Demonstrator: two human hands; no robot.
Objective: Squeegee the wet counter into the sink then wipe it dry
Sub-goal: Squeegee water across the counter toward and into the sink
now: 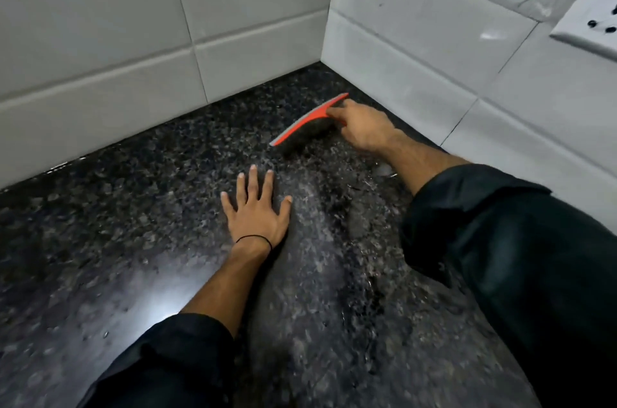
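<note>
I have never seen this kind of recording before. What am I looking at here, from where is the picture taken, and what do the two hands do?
There is no machine here. A person wears a wide-angle camera on the head, so this single picture looks forward and down along the person's own arms, both in dark sleeves.

The surface is a dark speckled stone counter in a corner of white tiled walls. It looks wet: there are droplets and shiny streaks, mostly in the middle and on the right.

The right hand reaches toward the corner and holds a red squeegee, whose long edge rests on the counter. The left hand holds nothing; it lies flat on the counter with the fingers spread, and has a thin black band at the wrist.

At the upper right edge a white wall socket shows. No sink or cloth is visible in this picture.
</note>
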